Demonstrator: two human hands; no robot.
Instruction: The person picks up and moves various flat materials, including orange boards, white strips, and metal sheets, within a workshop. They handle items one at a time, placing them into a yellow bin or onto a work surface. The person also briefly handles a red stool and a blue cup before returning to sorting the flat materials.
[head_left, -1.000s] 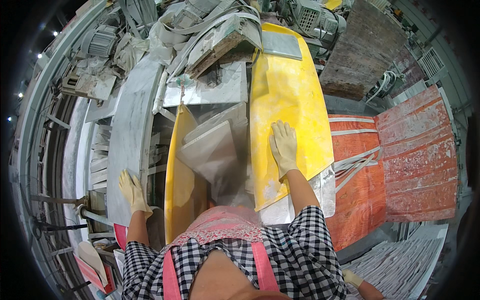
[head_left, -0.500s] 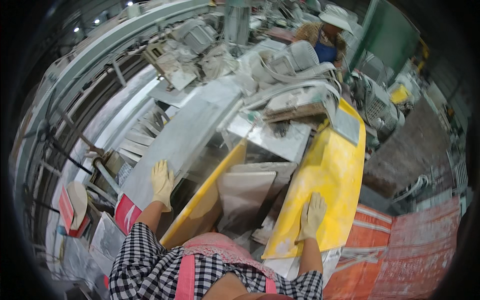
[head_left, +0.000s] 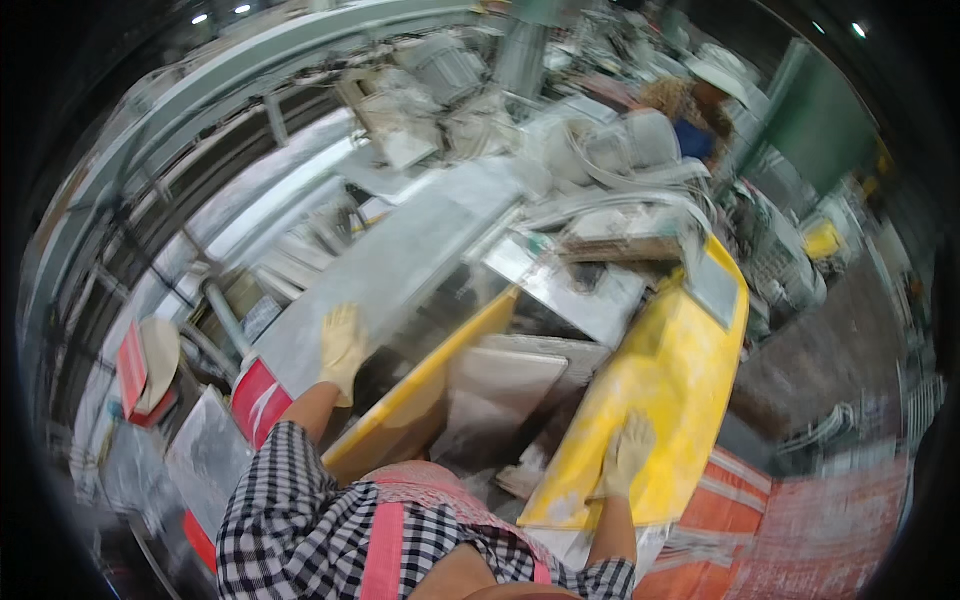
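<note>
My left hand (head_left: 343,350), in a pale cream glove, lies flat with fingers stretched on the near end of a long grey board (head_left: 410,240). Gloved the same way, my right hand (head_left: 628,455) rests with its fingers extended on a dusty yellow sheet (head_left: 650,350) that slopes down to my right. Neither hand holds anything. Between them a yellow-edged panel (head_left: 425,375) leans at a slant. Beside that panel, dull grey-brown slabs (head_left: 510,380) stand tilted in the gap. Blur softens the fingertips of both hands.
A white board (head_left: 575,290) and grey plastic baskets (head_left: 640,145) lie piled ahead. Red-orange sheeting (head_left: 735,510) hangs at the lower right. Metal rails (head_left: 270,120) run along the left. Farther back, a person in a pale hat (head_left: 720,75) stands by a green panel (head_left: 820,120).
The whole view has swung, so the scene sits farther right and a little lower, with more blur. Both hands stay on the same surfaces.
</note>
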